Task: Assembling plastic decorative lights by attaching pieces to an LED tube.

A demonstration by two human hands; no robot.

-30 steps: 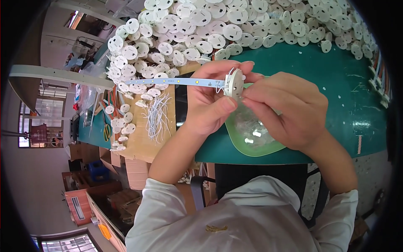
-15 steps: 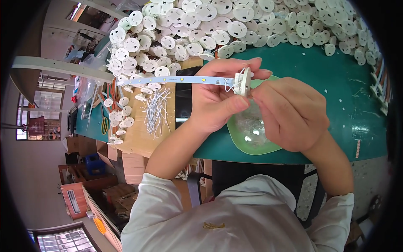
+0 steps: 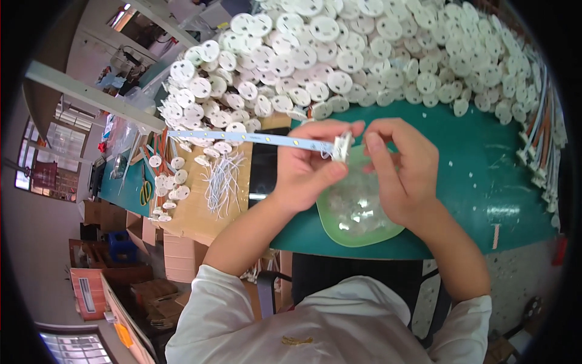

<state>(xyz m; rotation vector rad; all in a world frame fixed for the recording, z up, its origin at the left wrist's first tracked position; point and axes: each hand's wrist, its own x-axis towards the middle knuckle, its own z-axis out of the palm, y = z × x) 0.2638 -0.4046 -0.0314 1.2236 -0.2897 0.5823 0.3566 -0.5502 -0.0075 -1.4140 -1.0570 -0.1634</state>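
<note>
My left hand (image 3: 303,176) is closed around a white round end cap (image 3: 342,147), holding it between thumb and fingers. From this cap a flat pale-blue LED strip (image 3: 254,138) with small yellow chips stretches out to the left, and thin white wires show at the joint. My right hand (image 3: 407,167) is just right of the cap, apart from it. Its thumb lies against the index finger; anything between the tips is too small to make out. Beneath both hands stands a light green bowl (image 3: 332,233) holding shiny, clear-looking material.
A large heap of white round caps (image 3: 324,28) covers the back of the green table (image 3: 461,212). On the left, brown cardboard (image 3: 188,221) bears a bundle of white wires (image 3: 223,185). Yellow-handled scissors (image 3: 145,193) and strips with caps lie beyond. A dark tablet-like slab (image 3: 264,173) is beside my left wrist.
My right hand has drawn back from the cap, its fingers turned upward. The left hand still holds the cap, now tilted differently. The whole view has shifted with my head.
</note>
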